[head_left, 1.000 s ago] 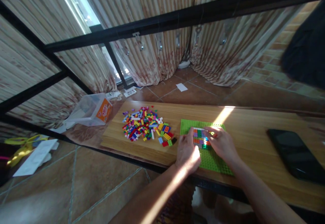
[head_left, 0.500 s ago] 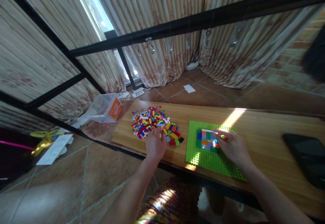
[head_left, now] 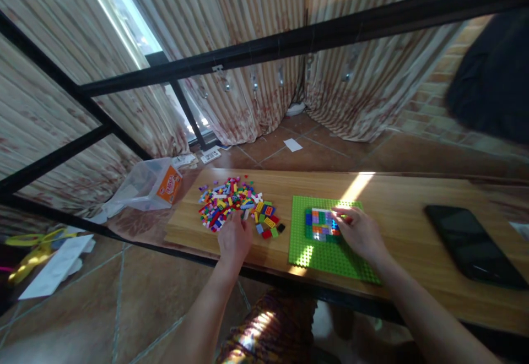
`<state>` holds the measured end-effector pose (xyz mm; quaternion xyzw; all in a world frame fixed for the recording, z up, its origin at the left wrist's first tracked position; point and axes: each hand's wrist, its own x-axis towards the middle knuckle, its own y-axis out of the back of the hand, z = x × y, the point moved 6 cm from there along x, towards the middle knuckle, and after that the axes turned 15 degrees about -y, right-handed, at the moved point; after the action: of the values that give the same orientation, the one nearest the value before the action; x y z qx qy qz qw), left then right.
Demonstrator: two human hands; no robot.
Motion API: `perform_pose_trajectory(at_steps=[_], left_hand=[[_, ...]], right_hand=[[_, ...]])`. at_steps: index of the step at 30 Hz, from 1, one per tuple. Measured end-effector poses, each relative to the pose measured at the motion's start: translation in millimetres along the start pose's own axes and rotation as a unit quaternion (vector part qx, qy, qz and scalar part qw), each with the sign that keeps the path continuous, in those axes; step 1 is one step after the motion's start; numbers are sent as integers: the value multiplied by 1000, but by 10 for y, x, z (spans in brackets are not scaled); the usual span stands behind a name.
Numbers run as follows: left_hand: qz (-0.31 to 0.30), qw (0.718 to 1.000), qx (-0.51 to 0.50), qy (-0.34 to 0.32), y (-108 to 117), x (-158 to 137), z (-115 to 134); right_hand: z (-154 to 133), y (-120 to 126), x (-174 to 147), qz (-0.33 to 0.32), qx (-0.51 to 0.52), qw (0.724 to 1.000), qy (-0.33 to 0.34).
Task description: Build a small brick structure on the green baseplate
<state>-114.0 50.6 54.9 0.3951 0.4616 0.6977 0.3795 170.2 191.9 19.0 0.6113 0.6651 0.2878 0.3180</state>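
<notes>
Sitting on the green studded baseplate (head_left: 318, 259), left of its middle, was a small multicoloured block of toy bricks (head_left: 321, 224), blue and green along one side and white along part of the far edge. Over its right end hung the right hand (head_left: 351, 226), its fingers bunched and a hint of red among them; whether they pinched a brick, I couldn't tell. What had just changed was the left hand (head_left: 235, 232): a second earlier it was against the block's near corner, and now it was at the edge of the loose brick pile (head_left: 225, 196), fingers pointing down, their grip hidden from me. To my eye that split the work, with only the right hand left at the build and the left among the spare pieces. Farther out, a black phone (head_left: 471, 245) lay on the wooden tabletop (head_left: 397, 210), and a clear plastic tub (head_left: 140, 185) stood beyond its left end.
</notes>
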Motion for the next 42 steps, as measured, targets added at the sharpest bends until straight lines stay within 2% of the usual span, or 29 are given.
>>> perform_pose_trajectory(at_steps=[3, 7, 10, 14, 18, 22, 29, 42], left_hand=[[32, 992, -112, -42, 9, -14, 239], [-3, 966, -241, -90, -183, 11, 775], [-35, 966, -229, -112, -364, 89, 1115], [-61, 974, -177, -131, -567, 186, 1333], [-65, 974, -165, -142, -647, 206, 1383], [-79, 971, -177, -140, -635, 206, 1377], [-118, 947, -249, -164, -653, 226, 1361], [-114, 938, -301, -132, -760, 471, 1226]], right_hand=[[5, 4, 9, 1, 14, 1000, -4], [-11, 20, 8, 8, 10, 1000, 1], [-16, 19, 6, 0, 4, 1000, 4], [-6, 17, 7, -8, 13, 1000, 6], [-5, 18, 6, -9, 18, 1000, 14], [-10, 31, 3, -2, 23, 1000, 13], [-12, 32, 2, -9, 23, 1000, 7], [5, 10, 20, -19, -1, 1000, 6]])
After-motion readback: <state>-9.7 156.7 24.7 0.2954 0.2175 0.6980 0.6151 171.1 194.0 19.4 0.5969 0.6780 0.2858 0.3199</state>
